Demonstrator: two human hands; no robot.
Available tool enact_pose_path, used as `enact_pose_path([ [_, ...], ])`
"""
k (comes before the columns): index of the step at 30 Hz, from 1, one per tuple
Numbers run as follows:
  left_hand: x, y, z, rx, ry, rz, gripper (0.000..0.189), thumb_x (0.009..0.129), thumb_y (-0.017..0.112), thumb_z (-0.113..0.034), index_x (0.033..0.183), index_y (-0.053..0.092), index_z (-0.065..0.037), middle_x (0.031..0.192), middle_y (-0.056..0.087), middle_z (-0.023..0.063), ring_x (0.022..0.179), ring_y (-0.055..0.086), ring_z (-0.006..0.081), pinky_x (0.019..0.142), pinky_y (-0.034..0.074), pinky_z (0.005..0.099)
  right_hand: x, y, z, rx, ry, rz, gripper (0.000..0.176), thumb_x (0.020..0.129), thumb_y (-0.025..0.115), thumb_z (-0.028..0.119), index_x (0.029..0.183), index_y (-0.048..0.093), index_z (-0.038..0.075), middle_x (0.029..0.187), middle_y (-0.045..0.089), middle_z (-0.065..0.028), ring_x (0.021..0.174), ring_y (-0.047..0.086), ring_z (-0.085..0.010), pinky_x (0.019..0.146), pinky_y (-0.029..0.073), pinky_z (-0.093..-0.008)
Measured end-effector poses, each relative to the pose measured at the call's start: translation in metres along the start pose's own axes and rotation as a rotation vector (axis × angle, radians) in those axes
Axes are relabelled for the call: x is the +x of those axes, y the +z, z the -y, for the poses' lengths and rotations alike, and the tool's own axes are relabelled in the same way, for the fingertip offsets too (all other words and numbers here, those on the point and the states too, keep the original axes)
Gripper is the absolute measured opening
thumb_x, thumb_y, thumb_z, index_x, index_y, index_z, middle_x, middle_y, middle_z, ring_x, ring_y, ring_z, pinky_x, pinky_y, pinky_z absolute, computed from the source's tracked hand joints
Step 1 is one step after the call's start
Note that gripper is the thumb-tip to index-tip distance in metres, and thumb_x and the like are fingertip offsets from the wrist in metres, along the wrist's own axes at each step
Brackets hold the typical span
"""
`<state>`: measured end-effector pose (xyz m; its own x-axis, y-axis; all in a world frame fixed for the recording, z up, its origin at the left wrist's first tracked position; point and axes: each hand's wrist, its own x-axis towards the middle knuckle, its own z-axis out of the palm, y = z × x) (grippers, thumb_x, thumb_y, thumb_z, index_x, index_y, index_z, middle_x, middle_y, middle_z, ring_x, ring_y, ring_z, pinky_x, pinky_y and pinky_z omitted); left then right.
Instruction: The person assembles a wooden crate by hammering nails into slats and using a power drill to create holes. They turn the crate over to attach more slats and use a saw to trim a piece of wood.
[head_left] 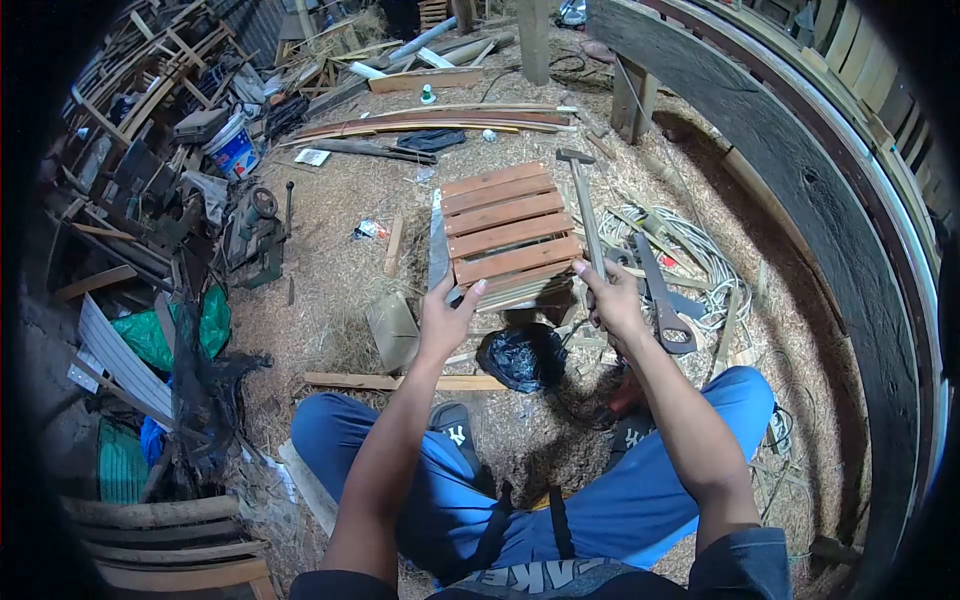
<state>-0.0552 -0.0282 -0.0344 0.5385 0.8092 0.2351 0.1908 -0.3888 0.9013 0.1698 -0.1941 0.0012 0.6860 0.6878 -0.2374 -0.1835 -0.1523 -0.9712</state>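
Note:
A small slatted wooden crate (512, 222), reddish-brown with several parallel slats on top, sits in front of me. My left hand (447, 318) grips its near left corner, thumb over the edge. My right hand (614, 304) is closed around the handle of a hammer (588, 215), whose head points away from me. The right thumb rests at the crate's near right corner. A handsaw (661, 295) lies to the right of that hand. Below the crate, a black plastic bag (523, 357) lies on the ground between my feet.
Wood shavings cover the floor. Coiled cable (705, 262) lies at right, beside a long dark beam (800, 150). Long wooden strips (440, 122) lie ahead. A bench vise (262, 235), a white-and-blue bucket (231, 146) and piled scrap stand at left. A wooden batten (400, 381) lies near my knees.

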Motion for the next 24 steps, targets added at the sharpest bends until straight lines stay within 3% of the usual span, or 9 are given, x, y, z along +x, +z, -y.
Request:
enact_pose_path([
  [6,0.001,-0.002,0.006,-0.073,-0.028,0.012,0.043,0.097,0.077,-0.024,0.131,0.068,0.001,0.115,0.078,0.0159,0.105,0.071,0.0192,0.097,0.053,0.0355,0.011,0.000,-0.013,0.182,0.060,0.001,0.030,0.100,0.074,0.036,0.103,0.073,0.006,0.068,0.065,-0.0008,0.044,0.045,-0.0058,0.042,0.032,-0.0238],
  [9,0.000,-0.003,0.006,-0.124,-0.189,0.074,0.048,0.095,0.079,-0.022,0.136,0.066,0.001,0.115,0.078,0.0153,0.105,0.071,0.0197,0.097,0.053,0.0355,0.014,0.000,-0.016,0.170,0.112,-0.058,0.032,0.101,0.072,0.039,0.103,0.072,0.007,0.071,0.068,-0.0028,0.043,0.044,-0.0060,0.040,0.032,-0.0247],
  [11,-0.003,0.000,0.009,-0.020,0.065,0.045,0.050,0.094,0.079,-0.019,0.138,0.064,-0.001,0.113,0.078,0.0161,0.106,0.074,0.0234,0.094,0.055,0.0369,0.015,0.001,-0.018,0.206,0.134,-0.099,0.034,0.101,0.072,0.040,0.103,0.072,0.007,0.068,0.064,-0.0013,0.043,0.044,-0.0072,0.037,0.032,-0.0269],
  [15,-0.003,0.001,0.007,0.002,0.067,0.008,0.052,0.092,0.078,-0.015,0.140,0.062,-0.003,0.111,0.078,0.0198,0.108,0.076,0.0298,0.092,0.056,0.0391,0.021,-0.001,-0.028,0.228,0.133,-0.124,0.033,0.101,0.072,0.040,0.103,0.071,0.006,0.065,0.059,0.0012,0.042,0.044,-0.0079,0.037,0.033,-0.0276],
  [17,-0.002,0.002,0.009,0.006,0.016,0.031,0.041,0.097,0.074,-0.010,0.135,0.064,0.002,0.117,0.076,0.0136,0.109,0.067,0.0142,0.098,0.053,0.0339,0.017,-0.001,-0.023,0.250,0.167,-0.117,0.031,0.101,0.072,0.037,0.106,0.072,0.006,0.063,0.055,0.0031,0.045,0.046,-0.0084,0.041,0.036,-0.0263],
  [24,0.001,0.003,0.013,0.063,-0.020,-0.019,0.030,0.101,0.067,-0.008,0.129,0.067,0.003,0.113,0.077,0.0127,0.106,0.067,0.0152,0.095,0.052,0.0334,0.010,0.005,-0.017,0.290,0.151,-0.010,0.020,0.101,0.069,0.021,0.110,0.076,0.005,0.070,0.061,0.0017,0.066,0.064,-0.0096,0.056,0.048,-0.0257],
])
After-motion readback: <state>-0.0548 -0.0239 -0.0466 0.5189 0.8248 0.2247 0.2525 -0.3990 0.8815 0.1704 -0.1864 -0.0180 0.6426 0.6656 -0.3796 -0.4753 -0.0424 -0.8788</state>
